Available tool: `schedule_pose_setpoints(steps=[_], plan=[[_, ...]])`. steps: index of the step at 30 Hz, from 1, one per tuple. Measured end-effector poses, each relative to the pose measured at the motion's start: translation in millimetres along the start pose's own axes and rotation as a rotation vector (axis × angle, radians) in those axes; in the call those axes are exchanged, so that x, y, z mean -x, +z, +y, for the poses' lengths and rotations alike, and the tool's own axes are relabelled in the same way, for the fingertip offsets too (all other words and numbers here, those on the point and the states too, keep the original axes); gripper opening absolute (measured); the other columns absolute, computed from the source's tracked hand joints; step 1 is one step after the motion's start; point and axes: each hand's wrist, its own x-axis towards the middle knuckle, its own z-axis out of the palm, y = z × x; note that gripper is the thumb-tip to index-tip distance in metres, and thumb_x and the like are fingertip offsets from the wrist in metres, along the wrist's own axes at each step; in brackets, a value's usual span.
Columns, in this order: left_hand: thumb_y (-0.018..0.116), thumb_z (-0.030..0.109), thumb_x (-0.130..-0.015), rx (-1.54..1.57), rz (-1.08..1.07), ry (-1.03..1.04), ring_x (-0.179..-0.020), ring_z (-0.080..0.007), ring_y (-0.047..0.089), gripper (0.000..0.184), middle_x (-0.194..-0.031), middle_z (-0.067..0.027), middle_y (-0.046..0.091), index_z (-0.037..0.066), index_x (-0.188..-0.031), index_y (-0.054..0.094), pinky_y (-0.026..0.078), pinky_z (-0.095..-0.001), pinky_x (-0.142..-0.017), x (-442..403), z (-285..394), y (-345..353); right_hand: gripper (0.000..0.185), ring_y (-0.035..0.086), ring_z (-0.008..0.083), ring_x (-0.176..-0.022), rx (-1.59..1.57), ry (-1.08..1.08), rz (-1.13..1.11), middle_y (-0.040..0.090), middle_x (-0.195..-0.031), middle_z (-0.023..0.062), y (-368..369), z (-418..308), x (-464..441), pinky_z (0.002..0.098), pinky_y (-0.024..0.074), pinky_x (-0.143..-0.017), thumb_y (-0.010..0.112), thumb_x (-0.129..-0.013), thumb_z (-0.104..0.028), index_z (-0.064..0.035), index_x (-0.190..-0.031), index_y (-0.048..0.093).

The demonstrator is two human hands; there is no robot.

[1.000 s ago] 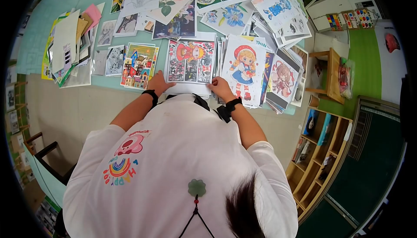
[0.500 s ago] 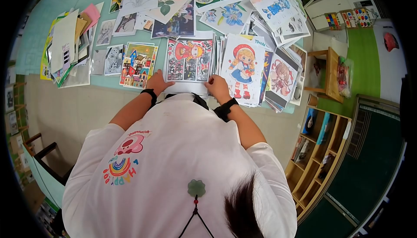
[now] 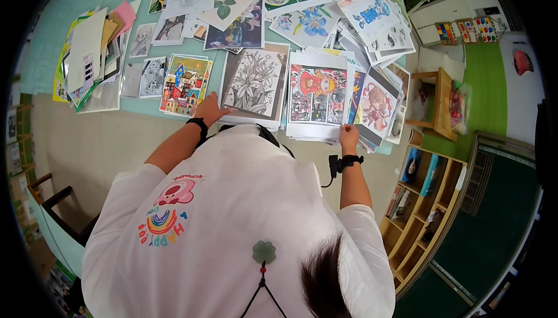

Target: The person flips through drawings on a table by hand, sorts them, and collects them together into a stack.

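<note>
One red-and-black illustrated print (image 3: pixel 318 92), lying on a paper stack, beyond and left of the right grip (image 3: pixel 349 137), which pinches its lower right corner. One lily line drawing (image 3: pixel 253 83), beyond and right of the left grip (image 3: pixel 209 109), whose thumb and fingers stand spread at the sheet's edge. One colourful house picture (image 3: pixel 186 85), just left of the left grip. One long-haired figure print (image 3: pixel 375 106), beyond and right of the right grip. One pale green desk (image 3: pixel 46 62), beneath these papers.
</note>
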Motion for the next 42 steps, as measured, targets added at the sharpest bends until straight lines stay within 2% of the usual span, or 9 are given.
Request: schedule_pose_setpoints(steps=[5,8,9,11,15,23,30,40,42], plan=[[0.071,0.053,-0.068,-0.014,0.017,-0.018,-0.086,-0.0363,0.06,0.071,-0.093,-0.0237,0.057,-0.003,-0.101,0.042,0.05,-0.0414,-0.073,4.0,6.5,-3.8,0.017,0.06,0.0329,-0.072,0.226,0.031,0.058,0.062,-0.076,0.0176,-0.7,-29.9,9.8,0.0404,0.0481,-0.068,0.062,-0.074,-0.01,0.0039,-0.085,0.06],[0.072,0.053,-0.068,-0.012,0.014,-0.034,-0.087,-0.0362,0.06,0.071,-0.094,-0.0234,0.057,-0.003,-0.101,0.043,0.05,-0.0416,-0.074,1.7,6.4,-1.0,0.022,0.056,0.0342,-0.085,0.379,-0.28,0.368,0.059,-0.086,0.0195,1.1,-103.5,29.8,0.0433,0.0447,-0.077,0.061,-0.073,-0.008,0.0032,-0.092,0.059],[0.072,0.053,-0.068,-0.014,0.015,-0.042,-0.088,-0.0362,0.06,0.071,-0.095,-0.0233,0.057,-0.003,-0.101,0.043,0.05,-0.0417,-0.074,1.0,5.8,1.0,0.027,0.052,0.0342,-0.094,0.176,-0.387,0.235,0.056,-0.092,0.0206,16.3,-104.0,27.6,0.0441,0.0411,-0.082,0.062,-0.073,-0.008,0.0015,-0.098,0.058],[0.07,0.055,-0.068,-0.017,0.031,-0.036,-0.087,-0.0369,0.06,0.072,-0.093,-0.023,0.058,-0.002,-0.101,0.043,0.049,-0.0436,-0.074,0.5,4.9,3.9,0.024,0.058,0.0328,-0.078,-0.11,-0.347,-0.129,0.06,-0.081,0.0176,51.7,-121.0,30.3,0.04,0.0464,-0.071,0.061,-0.075,-0.009,0.0025,-0.096,0.06],[0.071,0.054,-0.068,-0.015,0.057,-0.038,-0.089,-0.0377,0.059,0.072,-0.095,-0.0229,0.057,-0.002,-0.102,0.043,0.048,-0.0446,-0.076,-2.5,-0.7,12.9,0.031,0.056,0.0366,-0.074,-0.075,-0.326,-0.638,0.058,-0.076,0.0208,94.5,-164.5,41.6,0.0404,0.0462,-0.066,0.067,-0.074,-0.024,0.0045,-0.081,0.056],[0.072,0.05,-0.066,-0.029,0.036,-0.047,-0.097,-0.0389,0.056,0.073,-0.102,-0.0248,0.053,-0.003,-0.106,0.041,0.047,-0.0434,-0.08,5.6,4.6,8.1,0.028,0.056,0.0355,-0.085,0.184,-0.5,-0.367,0.058,-0.083,0.02,87.6,-200.1,61.6,0.0422,0.0457,-0.074,0.066,-0.072,-0.02,0.0025,-0.086,0.058],[0.071,0.055,-0.067,-0.03,0.013,-0.026,-0.094,-0.0375,0.057,0.075,-0.101,-0.0245,0.054,-0.004,-0.106,0.042,0.048,-0.0423,-0.079,0.0,0.3,8.0,0.027,0.057,0.0341,-0.057,-0.055,-0.325,-0.508,0.057,-0.058,0.0169,88.1,-193.3,52.0,0.0413,0.0457,-0.058,0.072,-0.069,-0.022,0.0004,-0.063,0.059],[0.072,0.052,-0.067,0.034,0.114,-0.043,-0.093,-0.0375,0.056,0.071,-0.097,-0.024,0.054,-0.004,-0.1,0.045,0.046,-0.0428,-0.078,0.0,-0.2,18.5,0.023,0.057,0.0403,-0.065,0.149,-0.406,-0.304,0.059,-0.068,0.0224,62.1,-165.4,43.1,0.0455,0.0445,-0.061,0.058,-0.082,-0.019,0.0009,-0.072,0.062],[0.073,0.05,-0.067,0.012,0.127,-0.047,-0.093,-0.0376,0.055,0.069,-0.098,-0.0236,0.054,-0.004,-0.1,0.045,0.046,-0.0427,-0.08,0.6,-1.7,20.7,0.021,0.057,0.0402,-0.064,-0.05,-0.427,-0.222,0.059,-0.068,0.0224,52.1,-166.2,32.8,0.0449,0.0441,-0.06,0.055,-0.084,-0.018,0.001,-0.077,0.06]])
